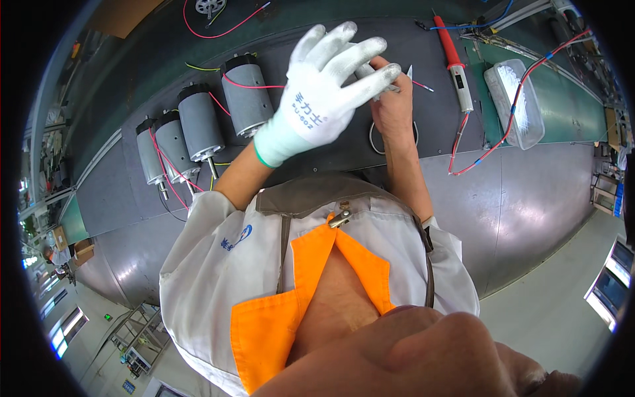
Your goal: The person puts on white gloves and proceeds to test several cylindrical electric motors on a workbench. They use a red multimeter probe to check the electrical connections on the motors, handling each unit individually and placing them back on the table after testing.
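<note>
My left hand wears a white knit glove with grey fingertips and a mint cuff. Its fingers are stretched out and spread above the dark bench, and nothing shows in them. Just to its right is my bare right hand, its fingers curled around something pale grey that the gloved fingers mostly cover; I cannot make out what it is. Left of the glove stands a grey cylindrical motor with a black end cap; its red wire runs behind the glove. A thin wire loop lies around the right wrist's place on the bench.
Further left stand several similar motors with red wires and shafts. At the right lie a red-and-white pen-shaped tool on a red cable and a clear plastic tray. A round metal part sits at the far edge.
</note>
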A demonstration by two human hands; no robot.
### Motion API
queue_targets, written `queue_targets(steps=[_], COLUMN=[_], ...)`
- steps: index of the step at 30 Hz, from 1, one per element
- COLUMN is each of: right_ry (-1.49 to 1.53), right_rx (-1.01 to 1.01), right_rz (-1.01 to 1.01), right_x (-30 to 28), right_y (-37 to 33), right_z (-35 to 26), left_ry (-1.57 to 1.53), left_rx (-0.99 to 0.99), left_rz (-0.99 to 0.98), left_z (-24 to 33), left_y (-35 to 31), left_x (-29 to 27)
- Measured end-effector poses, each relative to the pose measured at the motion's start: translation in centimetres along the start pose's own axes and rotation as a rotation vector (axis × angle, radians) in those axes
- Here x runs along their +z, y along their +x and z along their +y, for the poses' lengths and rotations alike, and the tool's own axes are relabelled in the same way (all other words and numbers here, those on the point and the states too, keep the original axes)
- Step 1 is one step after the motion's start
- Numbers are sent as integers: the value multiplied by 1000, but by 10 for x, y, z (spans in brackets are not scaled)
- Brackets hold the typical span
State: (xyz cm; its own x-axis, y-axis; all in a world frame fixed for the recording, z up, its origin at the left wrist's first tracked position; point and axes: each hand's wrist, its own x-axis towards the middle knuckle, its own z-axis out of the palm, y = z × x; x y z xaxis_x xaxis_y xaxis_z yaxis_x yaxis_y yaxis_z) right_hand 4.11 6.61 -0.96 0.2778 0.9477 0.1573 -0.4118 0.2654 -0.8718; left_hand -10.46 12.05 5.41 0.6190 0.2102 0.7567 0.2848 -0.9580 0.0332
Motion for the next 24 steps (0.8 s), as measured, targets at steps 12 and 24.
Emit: queue_targets(steps=[12, 24], right_ry=[-29, 226], right_rx=[50, -19], right_rz=[35, -103], right_x=[5, -1], right_y=[-2, 3], right_z=[10, -4], left_ry=[-26, -192], left_rx=[47, -438], left_rz=[-15, -93], left_z=[2, -21], left_y=[2, -35], left_x=[12, 6])
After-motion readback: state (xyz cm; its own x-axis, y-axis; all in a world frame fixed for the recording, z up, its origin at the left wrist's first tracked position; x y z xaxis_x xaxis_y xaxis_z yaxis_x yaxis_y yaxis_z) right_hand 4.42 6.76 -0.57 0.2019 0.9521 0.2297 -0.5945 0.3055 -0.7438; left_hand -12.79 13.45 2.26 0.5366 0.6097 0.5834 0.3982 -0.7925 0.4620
